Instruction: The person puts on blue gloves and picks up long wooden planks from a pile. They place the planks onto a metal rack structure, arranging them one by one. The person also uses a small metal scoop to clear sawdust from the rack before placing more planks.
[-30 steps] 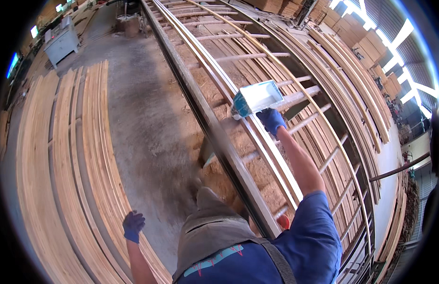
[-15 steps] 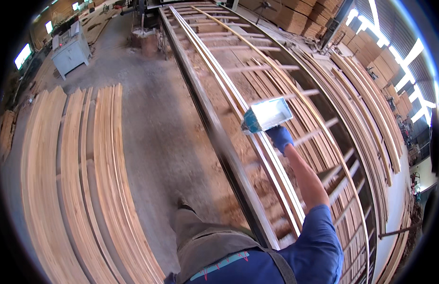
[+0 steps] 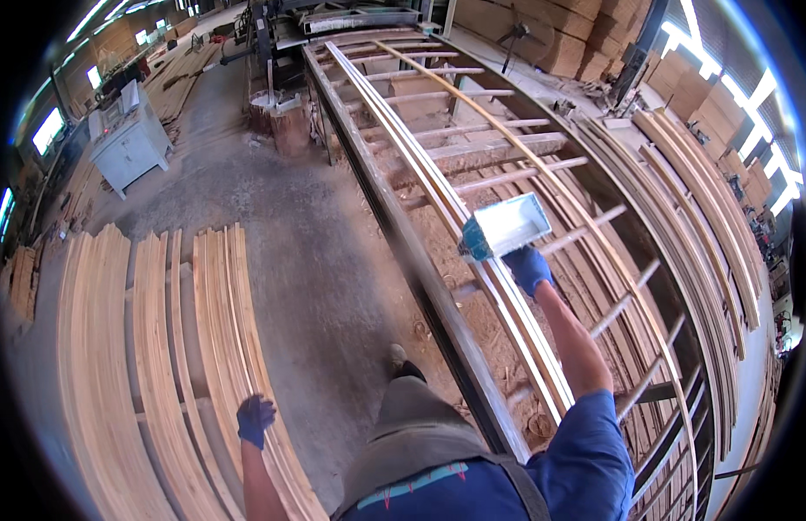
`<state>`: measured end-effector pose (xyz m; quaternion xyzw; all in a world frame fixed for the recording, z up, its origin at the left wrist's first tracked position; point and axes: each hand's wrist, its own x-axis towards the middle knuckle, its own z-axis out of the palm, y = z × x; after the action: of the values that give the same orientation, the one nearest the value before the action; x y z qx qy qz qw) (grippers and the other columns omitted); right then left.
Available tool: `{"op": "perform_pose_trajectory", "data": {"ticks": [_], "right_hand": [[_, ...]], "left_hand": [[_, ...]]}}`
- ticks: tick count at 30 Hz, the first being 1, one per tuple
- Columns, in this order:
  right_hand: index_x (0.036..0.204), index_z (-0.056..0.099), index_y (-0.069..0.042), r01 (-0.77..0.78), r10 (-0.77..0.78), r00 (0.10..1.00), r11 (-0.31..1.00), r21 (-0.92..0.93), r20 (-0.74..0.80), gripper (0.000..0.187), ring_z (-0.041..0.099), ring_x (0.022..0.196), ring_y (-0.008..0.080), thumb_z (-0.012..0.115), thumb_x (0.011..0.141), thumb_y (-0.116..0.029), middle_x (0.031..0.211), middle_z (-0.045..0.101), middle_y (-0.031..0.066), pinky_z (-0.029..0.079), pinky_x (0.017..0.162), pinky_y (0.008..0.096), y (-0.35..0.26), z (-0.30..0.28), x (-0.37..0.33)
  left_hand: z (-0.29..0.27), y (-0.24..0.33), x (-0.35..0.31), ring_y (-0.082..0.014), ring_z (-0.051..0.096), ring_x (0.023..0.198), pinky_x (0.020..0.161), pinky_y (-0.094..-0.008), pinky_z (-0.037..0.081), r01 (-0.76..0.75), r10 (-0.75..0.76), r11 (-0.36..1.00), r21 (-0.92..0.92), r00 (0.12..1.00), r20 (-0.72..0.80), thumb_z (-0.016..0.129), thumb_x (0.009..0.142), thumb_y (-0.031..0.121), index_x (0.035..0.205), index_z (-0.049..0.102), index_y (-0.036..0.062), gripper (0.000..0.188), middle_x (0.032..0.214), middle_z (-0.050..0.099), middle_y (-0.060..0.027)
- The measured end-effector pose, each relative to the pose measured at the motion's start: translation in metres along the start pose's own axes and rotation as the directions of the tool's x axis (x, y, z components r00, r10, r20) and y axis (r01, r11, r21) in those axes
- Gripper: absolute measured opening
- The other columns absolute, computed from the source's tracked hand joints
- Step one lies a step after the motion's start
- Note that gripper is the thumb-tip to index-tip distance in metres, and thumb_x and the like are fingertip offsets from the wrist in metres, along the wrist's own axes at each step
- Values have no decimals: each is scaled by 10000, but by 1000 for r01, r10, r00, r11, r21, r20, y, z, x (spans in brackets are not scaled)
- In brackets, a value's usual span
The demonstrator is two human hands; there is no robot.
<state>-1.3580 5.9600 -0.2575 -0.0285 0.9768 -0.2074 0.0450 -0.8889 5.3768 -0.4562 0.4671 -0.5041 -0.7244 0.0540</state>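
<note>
Right of the frame's middle, my right grip (image 3: 530,268) holds the blue-and-white box (image 3: 510,225), just up and left of it. My left grip (image 3: 256,420), lower left, hangs loose.

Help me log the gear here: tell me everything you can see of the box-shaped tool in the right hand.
The box-shaped tool is a small rectangular container, bright white inside, with a blue left end smeared with white. Its material is unclear, and any handle is hidden. It looks open toward the camera and sits slightly slanted across two long, pale strips; whether it rests on them or just above is hard to tell. The blue-gloved right hand holds it at its near edge, toward the right.
</note>
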Motion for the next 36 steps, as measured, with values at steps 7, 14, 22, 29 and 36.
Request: {"op": "perform_pose_trajectory", "data": {"ticks": [7,14,22,29,36], "right_hand": [[1146,680,-105,60,-60,997,998,4,49,471,631,1028,435,564,922,-503,1062,682,232,509,845,509,-139,44,232],[1144,681,-100,45,-45,997,999,-8,69,489,621,1037,449,538,931,-517,1075,674,245,505,865,523,-251,87,460],[1155,684,-114,-11,12,998,1000,-17,64,494,618,1062,440,535,929,-528,1108,668,238,504,873,510,-404,114,652],[1183,681,-142,26,-26,999,1000,8,40,503,622,1074,432,554,914,-547,1127,674,220,504,876,501,-502,164,855],[1133,699,-88,-10,10,999,1000,-1,32,507,603,1113,418,553,914,-521,1122,665,238,498,903,488,-622,204,1083]], "left_hand": [[40,-2,123,-282,676,740,598,-446,553,71,-261,584,809,960,104,479,1008,338,1063,605,89,284,937,680,-149],[66,25,195,-318,684,847,718,-435,564,364,-364,931,-19,931,-30,528,997,379,1205,591,55,390,1077,683,-163],[77,316,573,-335,696,798,628,-454,562,333,-331,940,-80,943,35,514,984,346,1142,568,132,272,981,691,-174],[201,577,768,-297,700,829,750,-464,556,65,-69,996,53,996,64,575,939,403,1163,621,148,342,1033,712,-135],[201,499,828,-313,708,698,586,-415,572,509,-510,860,41,860,16,460,1016,415,1180,551,76,387,994,719,-182]]}}
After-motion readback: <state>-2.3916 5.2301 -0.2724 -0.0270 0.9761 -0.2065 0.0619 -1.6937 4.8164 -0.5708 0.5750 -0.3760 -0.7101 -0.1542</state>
